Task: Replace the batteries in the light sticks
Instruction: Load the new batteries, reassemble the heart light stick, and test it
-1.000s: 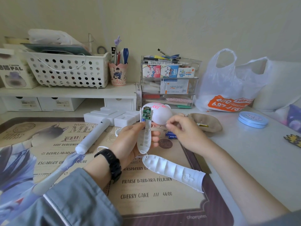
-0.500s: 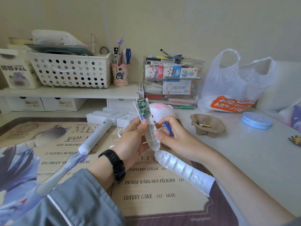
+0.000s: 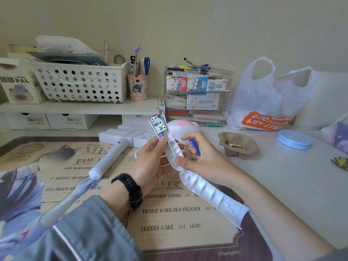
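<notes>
My left hand grips the opened white handle core of a light stick, tilted, with its green circuit board at the top. My right hand pinches a blue battery between its fingers, while its thumb touches the lower end of the core. The white ribbed handle cover lies on the mat below my hands. The white dome head with pink lettering sits behind them. A second white light stick lies on the mat at left.
A brown paper cup with a spent battery in it stands at right, with a blue round tin and a white plastic bag beyond. A white shelf carries a perforated basket and pen cup. Clear drawers stand behind.
My right hand picked up the blue battery from the mat and brought it to the handle core. My left hand raised and tilted the core.
</notes>
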Available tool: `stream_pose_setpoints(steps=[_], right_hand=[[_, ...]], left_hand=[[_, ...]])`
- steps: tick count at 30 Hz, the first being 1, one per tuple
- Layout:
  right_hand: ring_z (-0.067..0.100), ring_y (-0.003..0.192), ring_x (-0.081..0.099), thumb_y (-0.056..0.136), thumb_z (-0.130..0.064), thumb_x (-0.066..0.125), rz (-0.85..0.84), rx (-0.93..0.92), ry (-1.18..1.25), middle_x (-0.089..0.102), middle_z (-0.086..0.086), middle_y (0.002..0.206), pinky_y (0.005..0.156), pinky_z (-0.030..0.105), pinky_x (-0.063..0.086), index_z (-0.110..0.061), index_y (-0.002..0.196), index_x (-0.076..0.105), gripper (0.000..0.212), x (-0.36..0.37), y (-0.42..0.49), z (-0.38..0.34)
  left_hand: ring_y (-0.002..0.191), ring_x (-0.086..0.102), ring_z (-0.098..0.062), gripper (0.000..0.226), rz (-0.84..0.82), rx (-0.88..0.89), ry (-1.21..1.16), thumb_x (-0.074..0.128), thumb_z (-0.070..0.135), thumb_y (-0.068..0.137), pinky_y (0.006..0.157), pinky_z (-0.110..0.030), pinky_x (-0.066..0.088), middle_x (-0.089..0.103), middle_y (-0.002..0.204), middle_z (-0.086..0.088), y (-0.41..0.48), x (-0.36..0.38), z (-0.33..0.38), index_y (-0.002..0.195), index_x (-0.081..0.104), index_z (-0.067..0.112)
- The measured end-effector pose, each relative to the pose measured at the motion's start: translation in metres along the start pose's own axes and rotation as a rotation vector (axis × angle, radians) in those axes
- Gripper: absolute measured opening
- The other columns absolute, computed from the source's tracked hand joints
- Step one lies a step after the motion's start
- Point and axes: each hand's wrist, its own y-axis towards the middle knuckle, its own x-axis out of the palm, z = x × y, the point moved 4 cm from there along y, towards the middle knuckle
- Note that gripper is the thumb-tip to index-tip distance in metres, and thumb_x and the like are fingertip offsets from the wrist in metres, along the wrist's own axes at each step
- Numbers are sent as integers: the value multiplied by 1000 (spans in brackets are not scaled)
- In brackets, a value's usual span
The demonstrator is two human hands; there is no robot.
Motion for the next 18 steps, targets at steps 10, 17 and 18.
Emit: stream_pose_setpoints(steps=[10,17,18], right_hand=[[5,54,28,100,-26,40,97,-206,264,45,-21,66,56,29,23,-18,95,58,21,-9,4,-15],[-1,66,49,91,-19,47,114,-275,224,60,-26,78,66,18,42,-21,93,62,16,-11,1,-24],[-1,66,49,91,-19,47,112,-274,232,61,-24,77,66,18,42,-21,93,62,15,-11,1,-24]], left_hand=[[81,68,-32,24,94,7,33,46,25,98,59,-36,58,68,94,-18,3,-9,-2,98,61,6],[88,67,-36,30,104,14,36,46,26,98,68,-42,59,68,100,-22,3,-10,-2,105,60,0],[88,67,-36,31,103,14,34,46,26,98,68,-41,59,68,100,-22,3,-10,-1,106,59,0]])
